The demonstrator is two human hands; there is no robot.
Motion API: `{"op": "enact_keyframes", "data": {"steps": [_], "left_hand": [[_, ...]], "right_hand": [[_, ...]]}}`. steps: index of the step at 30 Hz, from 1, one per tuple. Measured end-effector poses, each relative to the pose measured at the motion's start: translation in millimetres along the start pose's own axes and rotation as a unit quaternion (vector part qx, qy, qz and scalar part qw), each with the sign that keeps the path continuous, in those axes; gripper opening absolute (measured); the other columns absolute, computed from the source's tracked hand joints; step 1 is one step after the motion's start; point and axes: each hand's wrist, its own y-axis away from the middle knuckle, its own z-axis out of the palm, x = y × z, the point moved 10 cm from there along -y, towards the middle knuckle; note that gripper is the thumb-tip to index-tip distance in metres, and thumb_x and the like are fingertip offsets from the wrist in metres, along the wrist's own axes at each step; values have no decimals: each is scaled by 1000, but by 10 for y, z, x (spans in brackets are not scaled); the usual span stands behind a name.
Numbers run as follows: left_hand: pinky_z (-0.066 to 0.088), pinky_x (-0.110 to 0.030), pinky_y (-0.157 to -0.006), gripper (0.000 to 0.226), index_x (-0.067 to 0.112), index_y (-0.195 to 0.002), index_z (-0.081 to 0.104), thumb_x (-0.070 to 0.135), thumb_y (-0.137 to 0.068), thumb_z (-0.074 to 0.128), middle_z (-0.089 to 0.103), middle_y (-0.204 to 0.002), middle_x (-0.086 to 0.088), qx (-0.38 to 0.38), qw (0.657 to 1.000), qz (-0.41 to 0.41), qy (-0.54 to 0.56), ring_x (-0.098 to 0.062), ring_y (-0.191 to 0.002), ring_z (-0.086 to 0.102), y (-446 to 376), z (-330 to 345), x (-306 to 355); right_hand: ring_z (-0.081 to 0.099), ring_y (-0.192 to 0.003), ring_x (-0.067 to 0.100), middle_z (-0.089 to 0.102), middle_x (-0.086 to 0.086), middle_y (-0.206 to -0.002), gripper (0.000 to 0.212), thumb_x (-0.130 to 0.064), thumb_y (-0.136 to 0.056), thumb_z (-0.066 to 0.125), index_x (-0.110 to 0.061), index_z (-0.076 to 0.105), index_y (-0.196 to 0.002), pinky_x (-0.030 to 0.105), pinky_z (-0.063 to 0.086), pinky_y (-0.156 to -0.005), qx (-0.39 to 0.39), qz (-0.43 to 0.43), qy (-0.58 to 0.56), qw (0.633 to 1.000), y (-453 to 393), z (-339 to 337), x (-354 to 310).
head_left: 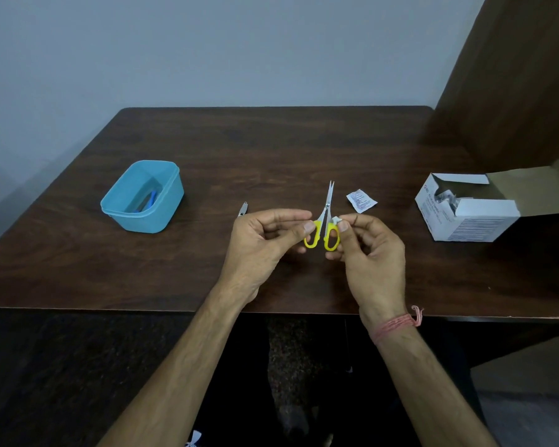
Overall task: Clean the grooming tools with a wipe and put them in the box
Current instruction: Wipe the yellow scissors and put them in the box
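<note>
Scissors (pixel 326 221): held above table (pixel 207 150), between both hands, blades pointing away.
Left hand (pixel 265 240): pinches left yellow handle.
Right hand (pixel 368 250): pinches wipe (pixel 335 220) against right handle.
Box (pixel 142 196): far left, well apart.
Clipper (pixel 242 209): just beyond left hand.

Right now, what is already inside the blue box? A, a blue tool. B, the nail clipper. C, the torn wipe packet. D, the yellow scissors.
A: a blue tool lies inside the blue box, while the scissors are held between the left hand and right hand, and the packet and clipper lie on the table.
</note>
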Motion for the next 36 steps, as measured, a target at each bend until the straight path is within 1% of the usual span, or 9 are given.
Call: {"op": "enact_keyframes", "data": {"steps": [5, 14, 19, 21, 24, 28, 30, 33, 36], "left_hand": [[67, -32, -73, 23, 3, -112, 84, 11, -90, 88, 85, -99, -16, 5, 1000, -1, -4, -21, -86, 80, 0, -24, 4], [69, -38, -74, 20, 8, -114, 86, 12, -94, 88, 87, -101, -7, 7, 999, 14, -47, -21, -93, 83, 59, 10, 56], [69, -33, -71, 17, 8, -112, 87, 10, -95, 87, 87, -99, -6, 93, 994, 37, -51, -24, -91, 84, 144, -241, 217], [68, -32, -67, 15, 11, -110, 87, 10, -95, 87, 87, -98, -4, 136, 987, 54, -67, -21, -88, 83, 197, -482, 378], [64, -28, -62, 11, 19, -107, 88, 15, -97, 87, 87, -96, 3, 216, 963, 85, -135, -12, -88, 80, 244, -1078, 769], [68, -39, -88, 4, 30, -97, 87, 27, -96, 86, 86, -92, 14, 299, 905, 112, -281, -6, -91, 82, 251, -2043, 1423], [66, -41, -96, 4, 30, -97, 87, 31, -95, 84, 85, -91, 15, 305, 886, 84, -339, -5, -92, 82, 187, -2414, 1574], [65, -41, -98, 7, 33, -93, 88, 37, -90, 83, 84, -89, 15, 292, 852, 24, -434, -3, -93, 80, 55, -2783, 1587], [48, -26, -107, 7, 40, -82, 85, 36, -87, 86, 81, -104, 13, 265, 811, -10, -522, -12, -116, 73, -80, -2878, 1496]], "right_hand": [[80, -72, 17, 85, 1, -96, 4, -18, -106, 75, -16, 78, -107, 57, 68, -81, -7, 2, 7, 1000, 27, 27, 10], [81, -74, 17, 84, 0, -99, 3, -18, -107, 74, -17, 77, -107, 57, 68, -81, 33, 3, -13, 999, 30, -1, -13], [79, -91, 16, 83, 1, -102, 3, -18, -107, 74, -18, 77, -106, 34, 67, -69, -32, -10, -21, 999, 1, 172, -127], [75, -91, 15, 83, 0, -103, 6, -18, -106, 75, -22, 77, -103, 28, 63, -63, -51, -20, 2, 998, -30, 244, -137], [71, -83, 13, 82, 4, -100, 5, -16, -105, 76, -20, 78, -103, 25, 60, -60, -77, -9, 3, 997, -59, 402, -109], [70, -77, 11, 82, 4, -100, 5, -17, -104, 76, -21, 79, -103, 25, 59, -59, -122, -4, -4, 993, -28, 716, -59], [70, -76, 12, 82, 3, -101, 7, -17, -104, 76, -23, 79, -102, 26, 58, -58, -141, 0, -2, 990, 7, 841, 5], [70, -74, 12, 82, 1, -100, 6, -19, -104, 76, -24, 79, -100, 27, 58, -59, -158, -3, 19, 987, 48, 923, 76], [69, -72, 11, 82, 0, -98, 7, -17, -103, 77, -23, 79, -99, 26, 58, -59, -166, -18, 29, 986, 66, 912, 61]]}}
